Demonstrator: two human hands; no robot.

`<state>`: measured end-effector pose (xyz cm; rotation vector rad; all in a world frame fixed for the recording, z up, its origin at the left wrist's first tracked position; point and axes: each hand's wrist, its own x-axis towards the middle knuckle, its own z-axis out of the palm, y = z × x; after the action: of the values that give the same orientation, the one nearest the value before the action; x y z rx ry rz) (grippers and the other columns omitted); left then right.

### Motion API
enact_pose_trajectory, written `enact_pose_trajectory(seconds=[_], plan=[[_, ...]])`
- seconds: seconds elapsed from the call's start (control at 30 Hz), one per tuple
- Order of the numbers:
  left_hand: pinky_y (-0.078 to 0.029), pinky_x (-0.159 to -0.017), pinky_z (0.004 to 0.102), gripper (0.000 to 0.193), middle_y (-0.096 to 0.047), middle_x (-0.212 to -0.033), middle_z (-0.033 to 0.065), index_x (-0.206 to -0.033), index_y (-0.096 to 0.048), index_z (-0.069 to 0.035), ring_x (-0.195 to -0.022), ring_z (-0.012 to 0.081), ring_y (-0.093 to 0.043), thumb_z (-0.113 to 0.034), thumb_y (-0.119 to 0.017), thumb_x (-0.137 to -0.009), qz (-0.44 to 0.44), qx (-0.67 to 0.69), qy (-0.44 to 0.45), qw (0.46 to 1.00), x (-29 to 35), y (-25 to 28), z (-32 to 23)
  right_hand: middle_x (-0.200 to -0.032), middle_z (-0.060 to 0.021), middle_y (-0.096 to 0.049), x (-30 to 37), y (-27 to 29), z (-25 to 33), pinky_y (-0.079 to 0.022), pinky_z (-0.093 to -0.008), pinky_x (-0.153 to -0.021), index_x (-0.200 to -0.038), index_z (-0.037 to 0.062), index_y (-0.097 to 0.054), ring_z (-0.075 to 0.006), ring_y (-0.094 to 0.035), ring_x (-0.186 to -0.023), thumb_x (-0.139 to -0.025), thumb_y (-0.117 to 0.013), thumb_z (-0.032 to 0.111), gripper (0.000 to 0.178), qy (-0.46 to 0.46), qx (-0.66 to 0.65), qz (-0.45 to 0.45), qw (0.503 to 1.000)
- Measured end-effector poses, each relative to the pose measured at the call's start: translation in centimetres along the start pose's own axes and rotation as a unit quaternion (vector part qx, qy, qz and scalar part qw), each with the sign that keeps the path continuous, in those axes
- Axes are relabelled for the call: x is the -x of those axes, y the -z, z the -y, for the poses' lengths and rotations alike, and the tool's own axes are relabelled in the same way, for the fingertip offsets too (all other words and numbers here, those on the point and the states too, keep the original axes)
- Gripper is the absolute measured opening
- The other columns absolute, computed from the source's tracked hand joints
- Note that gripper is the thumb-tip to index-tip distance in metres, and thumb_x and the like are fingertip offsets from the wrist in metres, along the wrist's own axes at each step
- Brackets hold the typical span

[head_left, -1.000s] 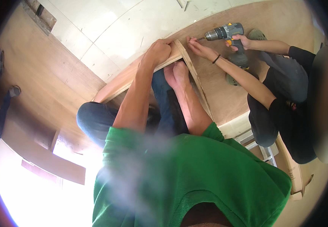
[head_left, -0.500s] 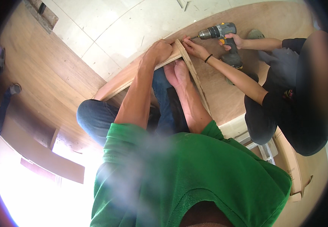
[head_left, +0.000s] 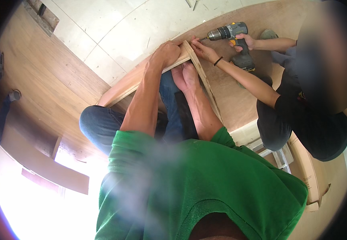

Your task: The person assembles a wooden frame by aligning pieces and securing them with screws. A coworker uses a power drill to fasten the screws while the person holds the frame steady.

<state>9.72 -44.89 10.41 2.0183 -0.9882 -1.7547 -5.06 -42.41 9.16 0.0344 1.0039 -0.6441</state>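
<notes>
Two wooden boards meet at a corner and form a wooden frame [head_left: 135, 86] in front of me. My left hand [head_left: 168, 55] is closed over the left board close to that corner. Inside the corner, my right hand [head_left: 186, 76] presses up against the boards with its fingers curled and partly hidden. On the right, a co-worker grips a grey and black cordless drill [head_left: 227, 31], its bit pointing left at the corner's outer face. The co-worker's other hand [head_left: 203, 51] pinches near the bit's tip; whatever it holds there is too small to make out.
White tiles [head_left: 113, 24] lie beyond the frame, with wood-look flooring [head_left: 57, 76] to the left. A brown sheet [head_left: 237, 100] lies under the co-worker. A long cardboard piece [head_left: 303, 168] is at lower right. Another person's leg [head_left: 3, 116] shows at far left.
The co-worker's head has leaned further in over their arm. My hands, the frame and the drill keep nearly the same places relative to one another.
</notes>
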Motion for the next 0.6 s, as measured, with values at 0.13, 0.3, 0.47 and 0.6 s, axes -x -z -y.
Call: enact_pose_trajectory(seconds=[0.13,0.3,0.47,0.6], plan=[[-0.045,-0.124,0.0431,0.059,-0.067,-0.153,0.0266,-0.153,-0.067,-0.003,-0.144,0.0401,-0.063,-0.015,-0.043,-0.101,-0.002,-0.02,-0.01,1.0,-0.4,-0.4,0.6,-0.162,-0.0095,-0.055,0.0,-0.4,0.1,-0.042,-0.046,-0.132,-0.158,0.0071,-0.052,-0.024,-0.053,-0.15,-0.117,-0.055,0.015,0.042,-0.001,0.012,-0.022,1.0],[-0.047,-0.121,0.0426,0.059,-0.069,-0.15,0.027,-0.153,-0.068,-0.004,-0.144,0.039,-0.064,-0.027,-0.052,-0.101,-0.067,0.039,0.011,0.997,-0.6,-0.2,0.8,-0.161,-0.0103,-0.056,0.1,-0.6,0.3,-0.044,-0.045,-0.13,-0.158,0.006,-0.053,-0.0242,-0.054,-0.148,-0.118,-0.054,0.017,0.041,0.009,0.001,0.01,1.0],[-0.05,-0.118,0.0442,0.063,-0.073,-0.145,0.026,-0.148,-0.07,-0.003,-0.143,0.0398,-0.065,-0.037,-0.064,-0.096,-0.113,0.166,0.019,0.979,4.0,1.9,-0.3,-0.156,-0.0112,-0.061,-0.6,0.5,-0.1,-0.045,-0.044,-0.128,-0.155,0.0048,-0.055,-0.0242,-0.057,-0.145,-0.119,-0.053,0.017,0.039,0.017,0.059,0.041,0.997],[-0.049,-0.12,0.048,0.071,-0.073,-0.141,0.0248,-0.151,-0.067,-0.004,-0.138,0.0442,-0.066,-0.021,-0.078,-0.083,-0.158,-0.14,-0.083,0.974,8.9,-0.5,-1.2,-0.148,-0.0122,-0.065,1.9,-0.4,1.3,-0.05,-0.0425,-0.121,-0.148,0.0021,-0.06,-0.0241,-0.061,-0.138,-0.117,-0.053,0.012,0.034,-0.04,0.109,0.018,0.993]])
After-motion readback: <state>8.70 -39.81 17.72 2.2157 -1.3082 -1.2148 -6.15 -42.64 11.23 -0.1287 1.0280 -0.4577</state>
